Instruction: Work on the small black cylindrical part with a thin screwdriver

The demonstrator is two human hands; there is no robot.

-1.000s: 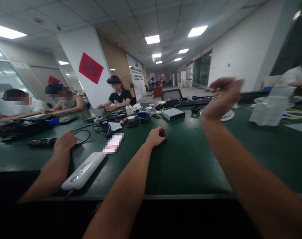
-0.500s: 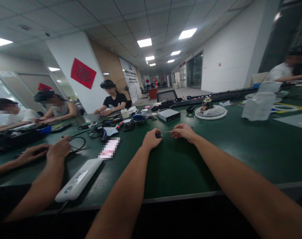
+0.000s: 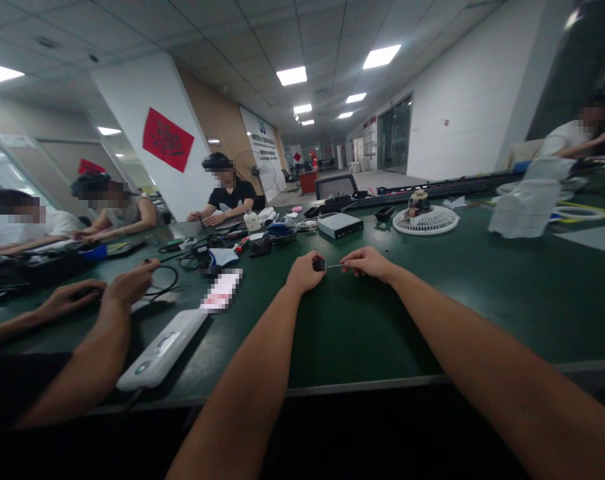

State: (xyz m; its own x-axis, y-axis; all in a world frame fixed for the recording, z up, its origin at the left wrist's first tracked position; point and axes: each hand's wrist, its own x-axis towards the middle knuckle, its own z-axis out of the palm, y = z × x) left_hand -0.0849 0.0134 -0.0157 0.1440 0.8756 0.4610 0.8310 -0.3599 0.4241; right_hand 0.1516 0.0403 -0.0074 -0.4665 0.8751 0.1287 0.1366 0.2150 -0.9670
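Over the green table, my left hand [image 3: 304, 272] is closed around a small black object [image 3: 319, 265], whose near end shows at the thumb side; most of it is hidden by my fingers. Across from it, my right hand [image 3: 370, 263] pinches a thin, silvery, rod-like tool [image 3: 334, 266]. The tool points left, and its tip reaches the black object; I cannot tell whether it is inside it. My right fingers cover the tool's other end.
Behind my hands lie a grey box-shaped device [image 3: 340, 226], a black tray [image 3: 384, 213] and a white fan grille with a motor [image 3: 425, 221]. A white power strip [image 3: 163, 350] lies left, beside a co-worker's hands [image 3: 127, 283] holding a black cable. A white plastic housing [image 3: 522, 203] stands right.
The thin tool in my right hand has come closer to the black object, closing the small gap. The co-worker's hand with the cable has shifted right. The view has tilted slightly.
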